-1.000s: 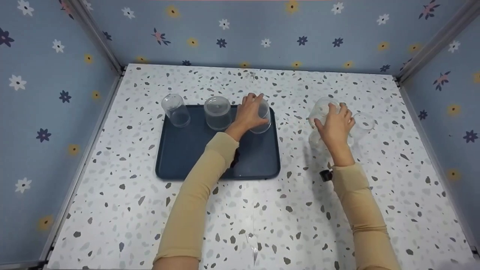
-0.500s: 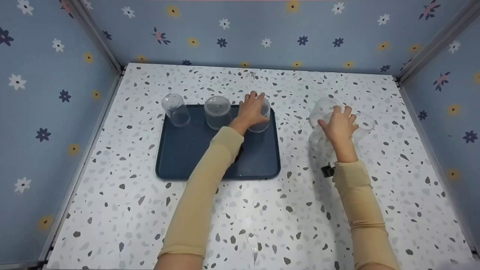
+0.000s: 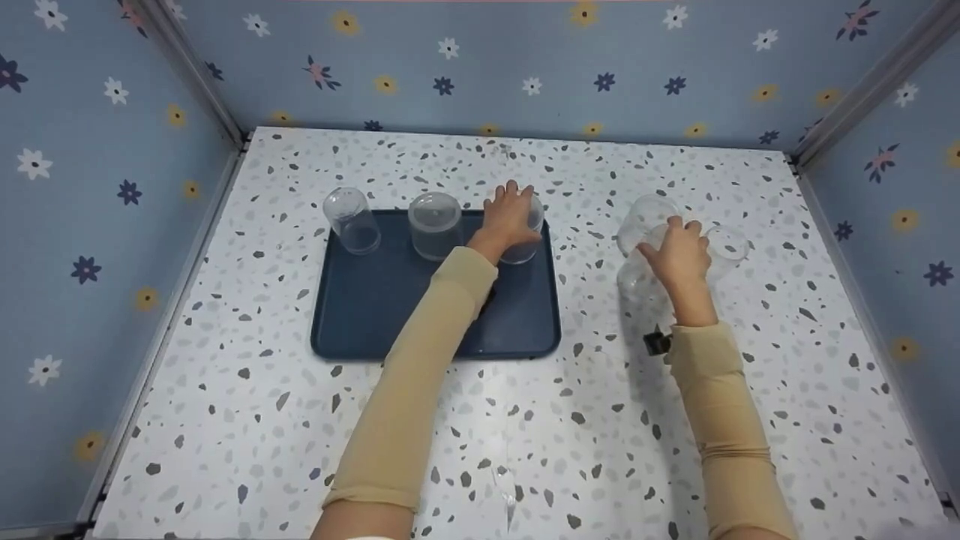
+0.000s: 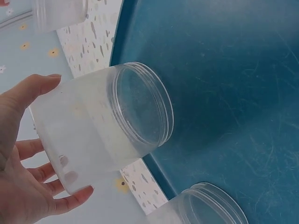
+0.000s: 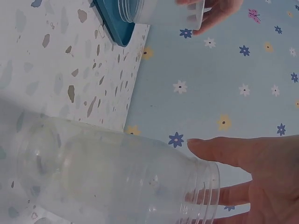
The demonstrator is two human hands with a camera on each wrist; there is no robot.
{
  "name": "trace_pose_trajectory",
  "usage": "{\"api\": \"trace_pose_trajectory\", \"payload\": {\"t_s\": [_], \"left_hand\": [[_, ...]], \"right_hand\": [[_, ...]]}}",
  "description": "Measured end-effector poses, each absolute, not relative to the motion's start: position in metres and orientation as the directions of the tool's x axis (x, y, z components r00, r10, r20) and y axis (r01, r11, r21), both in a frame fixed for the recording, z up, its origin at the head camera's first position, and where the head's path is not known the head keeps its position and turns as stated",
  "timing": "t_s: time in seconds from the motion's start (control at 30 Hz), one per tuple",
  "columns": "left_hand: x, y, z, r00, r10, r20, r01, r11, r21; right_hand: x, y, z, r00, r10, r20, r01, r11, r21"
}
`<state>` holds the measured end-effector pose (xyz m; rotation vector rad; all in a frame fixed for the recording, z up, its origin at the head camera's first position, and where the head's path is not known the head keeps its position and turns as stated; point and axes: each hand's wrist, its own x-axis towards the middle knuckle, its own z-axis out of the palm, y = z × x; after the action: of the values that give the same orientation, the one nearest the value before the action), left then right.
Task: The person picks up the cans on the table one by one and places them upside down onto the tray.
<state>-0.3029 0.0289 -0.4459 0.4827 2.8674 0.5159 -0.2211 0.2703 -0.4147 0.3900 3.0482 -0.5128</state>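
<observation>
My left hand [image 3: 508, 217] holds a clear plastic jar [image 4: 88, 126] by its base end, thumb on one side and fingers on the other. The jar is upside down, its threaded mouth at the back right of the dark blue tray [image 3: 405, 315]. Two more inverted jars are lined up to the left, a wide jar [image 3: 436, 225] and a narrower jar [image 3: 352, 221]. On the right, my right hand [image 3: 681, 255] grips another clear jar [image 5: 117, 172] round its threaded neck, mouth up. Behind it is a clear jar [image 3: 646, 214], and to its right another clear jar [image 3: 727, 247].
The speckled white table [image 3: 240, 420] is enclosed by blue flowered panels [image 3: 495, 67] at the back and both sides. A small black camera piece [image 3: 658, 343] sticks out at the right wrist.
My right hand has shifted slightly right and toward me, down to the nearer jar's neck. The left hand stays at its jar, while its forearm has swung a little to the right.
</observation>
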Motion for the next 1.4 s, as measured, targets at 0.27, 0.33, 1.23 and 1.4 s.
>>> {"api": "trace_pose_trajectory", "payload": {"t_s": [0.27, 0.33, 1.23, 1.4], "left_hand": [[-0.307, 0.030, -0.448, -0.933, 0.333, -0.134, 0.271, 0.898, 0.346], [-0.308, 0.030, -0.448, -0.932, 0.339, -0.131, 0.278, 0.897, 0.343], [-0.305, 0.033, -0.447, -0.900, 0.427, -0.092, 0.394, 0.884, 0.250], [-0.301, 0.035, -0.440, -0.894, 0.443, -0.064, 0.409, 0.867, 0.286]], "right_hand": [[-0.222, 0.271, -0.417, -0.972, 0.230, -0.039, 0.230, 0.919, -0.321], [-0.222, 0.271, -0.418, -0.972, 0.231, -0.034, 0.229, 0.918, -0.323], [-0.216, 0.265, -0.416, -0.966, 0.235, 0.105, 0.181, 0.911, -0.371], [-0.210, 0.261, -0.412, -0.963, 0.230, 0.143, 0.160, 0.909, -0.385]]}}
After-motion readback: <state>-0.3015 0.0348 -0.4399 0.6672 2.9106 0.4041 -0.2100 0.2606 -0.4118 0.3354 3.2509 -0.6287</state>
